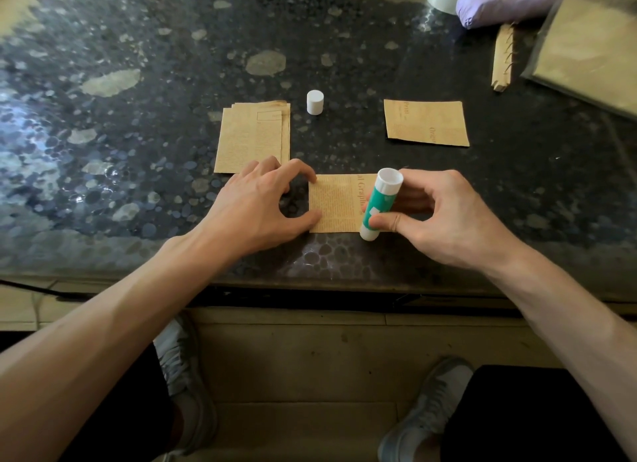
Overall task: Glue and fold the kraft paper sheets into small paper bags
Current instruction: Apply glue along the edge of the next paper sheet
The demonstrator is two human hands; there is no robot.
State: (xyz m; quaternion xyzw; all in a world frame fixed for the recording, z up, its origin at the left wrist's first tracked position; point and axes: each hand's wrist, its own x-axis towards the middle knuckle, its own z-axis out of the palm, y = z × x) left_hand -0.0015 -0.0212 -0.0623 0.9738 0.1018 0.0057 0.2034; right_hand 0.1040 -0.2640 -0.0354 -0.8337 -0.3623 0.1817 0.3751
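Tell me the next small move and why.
Probably the right hand should draw the glue stick along the sheet, away from the near edge: its cap is off, its lower end sits at that edge, and the left hand pins the sheet.

A dark stone table (138, 82), flecked with pale pebble shapes, has a glossy top that catches cool light on its left side. Below its near edge lies a tan, scuffed floor (310, 358) — a dark cable (34, 287) crosses it at the left.
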